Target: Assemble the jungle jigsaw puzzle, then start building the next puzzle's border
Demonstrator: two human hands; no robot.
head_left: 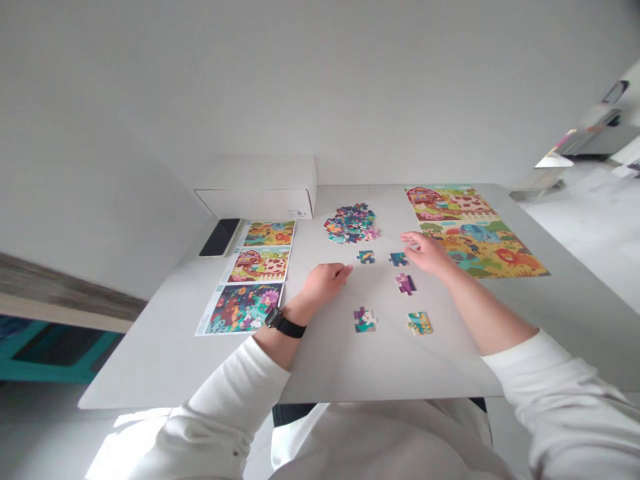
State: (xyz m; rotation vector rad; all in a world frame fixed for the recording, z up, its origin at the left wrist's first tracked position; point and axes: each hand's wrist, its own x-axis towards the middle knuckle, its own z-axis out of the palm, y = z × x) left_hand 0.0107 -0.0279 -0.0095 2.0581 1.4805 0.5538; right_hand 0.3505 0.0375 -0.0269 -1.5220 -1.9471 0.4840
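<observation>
White fabric sleeves (227,407) are framing a pale-grey tabletop (325,363). The left hand (324,283), loosely clenched, is resting near a blue, orange-marked jigsaw piece (366,257); the right hand (426,253), released, is hanging beside a dark-blue knobbed piece (397,259). A purple piece (405,285), a purple-teal-white piece (365,321) and a yellow-and-teal piece (421,323) are lying nearer, a multicoloured pile (350,223) farther back.

The left-hand grip (326,283) is curling over the table (330,373); the right-hand grip (424,252) is bending just beside a blue puzzle piece (397,259).
</observation>
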